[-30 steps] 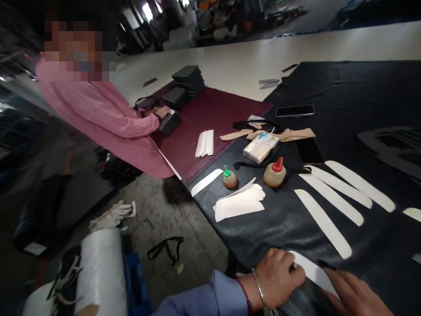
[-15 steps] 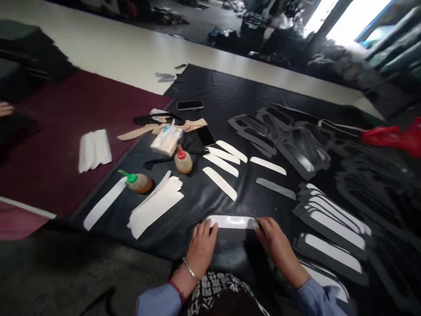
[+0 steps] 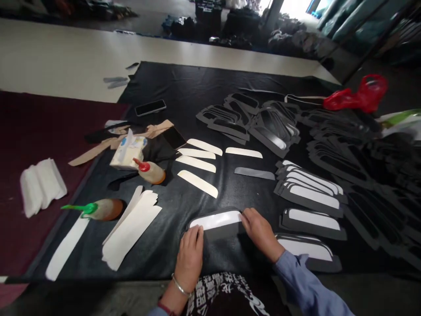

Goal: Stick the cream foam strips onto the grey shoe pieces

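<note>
A white strip (image 3: 219, 219) with rounded upper corners lies on a dark grey fabric piece (image 3: 222, 232) at the table's near edge. My left hand (image 3: 190, 250) is closed at the left end, its thumb and fingertips pressed on the strip's corner. At the opposite end, my right hand (image 3: 261, 230) has its fingers bent around the corner, also closed on the piece. The undersides of the fingertips are hidden. Just beyond my hands lie several loose cream strips (image 3: 197, 183) and a single grey strip (image 3: 254, 173).
Left of my hands are a stack of long white pieces (image 3: 130, 232), a green-tipped bottle (image 3: 103, 209), a red-tipped bottle (image 3: 151, 172) and a tissue pack (image 3: 128, 151). Grey pieces with white strips (image 3: 315, 196) lie rightward, near a red bag (image 3: 358, 96). A phone (image 3: 150, 108) lies farther back.
The view has swung to the right, so the table things appear farther left. The grey piece now slants, its right end farther from me. Both hands stay at its ends.
</note>
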Demonstrator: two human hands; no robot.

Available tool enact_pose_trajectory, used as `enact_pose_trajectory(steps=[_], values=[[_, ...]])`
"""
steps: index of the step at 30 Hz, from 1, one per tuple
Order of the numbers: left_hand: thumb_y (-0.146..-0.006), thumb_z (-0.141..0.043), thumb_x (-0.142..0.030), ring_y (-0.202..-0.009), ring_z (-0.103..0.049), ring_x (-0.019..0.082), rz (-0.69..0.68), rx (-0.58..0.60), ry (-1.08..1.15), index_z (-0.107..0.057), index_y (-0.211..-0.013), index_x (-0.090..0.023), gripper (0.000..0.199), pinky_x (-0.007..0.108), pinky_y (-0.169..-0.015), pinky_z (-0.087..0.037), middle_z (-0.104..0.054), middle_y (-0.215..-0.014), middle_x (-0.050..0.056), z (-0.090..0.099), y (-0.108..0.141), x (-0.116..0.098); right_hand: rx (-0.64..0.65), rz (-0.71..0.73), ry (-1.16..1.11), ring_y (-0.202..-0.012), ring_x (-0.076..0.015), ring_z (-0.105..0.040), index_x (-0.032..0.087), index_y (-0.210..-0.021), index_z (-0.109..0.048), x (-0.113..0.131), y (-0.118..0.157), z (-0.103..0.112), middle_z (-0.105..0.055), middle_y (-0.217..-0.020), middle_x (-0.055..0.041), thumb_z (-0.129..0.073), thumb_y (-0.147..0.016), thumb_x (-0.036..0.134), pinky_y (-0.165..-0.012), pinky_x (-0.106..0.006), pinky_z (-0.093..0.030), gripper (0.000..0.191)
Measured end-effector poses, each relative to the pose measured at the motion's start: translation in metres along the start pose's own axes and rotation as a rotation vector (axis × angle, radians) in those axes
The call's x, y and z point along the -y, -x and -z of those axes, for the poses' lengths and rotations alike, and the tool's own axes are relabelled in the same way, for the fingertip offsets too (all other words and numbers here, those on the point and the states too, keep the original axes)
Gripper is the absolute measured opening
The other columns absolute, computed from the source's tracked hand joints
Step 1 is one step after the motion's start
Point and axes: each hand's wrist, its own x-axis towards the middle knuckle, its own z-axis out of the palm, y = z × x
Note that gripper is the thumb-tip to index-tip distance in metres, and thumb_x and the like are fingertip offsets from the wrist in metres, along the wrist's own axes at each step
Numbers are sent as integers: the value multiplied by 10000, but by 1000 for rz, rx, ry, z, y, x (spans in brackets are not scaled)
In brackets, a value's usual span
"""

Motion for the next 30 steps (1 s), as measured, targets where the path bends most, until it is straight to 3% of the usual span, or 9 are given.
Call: enact_pose_trajectory(steps=[9,17,30], values=[[-835,-393,-46,-971,-508,237,-62,-24,55,-519,-1107,-55,299,372,-776,-505,-570,-1061,131,0,-5,4,91,-50,67,-730,-166,-554,187,-785,-519,9,-6,8,-579,-776,-38,-405,-911,262,-659,-264,-374,185],[-807,-442,-27,-1012,-496,239,-46,-4,114,-520,-1107,-61,311,378,-829,-500,-545,-1076,131,2,-7,4,139,-73,92,-754,-170,-561,179,-793,-530,12,-10,12,-584,-779,-41,-418,-911,265,-673,-263,-368,184],[-799,-401,-11,-1033,-519,239,-63,-9,130,-550,-1064,-53,307,388,-832,-516,-604,-1059,131,3,-9,4,102,-17,121,-691,-165,-563,191,-750,-491,3,-11,0,-567,-732,-37,-386,-908,258,-610,-263,-349,201]])
